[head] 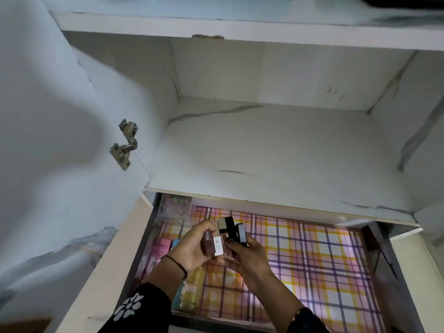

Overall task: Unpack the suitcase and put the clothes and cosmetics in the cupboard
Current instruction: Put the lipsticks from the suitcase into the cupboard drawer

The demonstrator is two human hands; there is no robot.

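Both hands hover over an open cupboard drawer point(374, 239) lined with pink, yellow and purple checked paper. My left hand point(192, 251) and my right hand point(249, 254) together hold a small bunch of cosmetics point(227, 236): brownish lip gloss tubes with white labels and black-capped lipsticks. Along the drawer's left side lie a pink Pond's box point(159, 251), a yellowish bottle point(192, 289) and a clear packet point(176, 207). The suitcase and clothes are out of view.
Above the drawer is a white marble-patterned shelf point(276, 152) with another shelf edge point(240, 27) over it. The open cupboard door point(48, 140) with a metal hinge point(126, 145) stands at the left. The drawer's right part shows only the liner.
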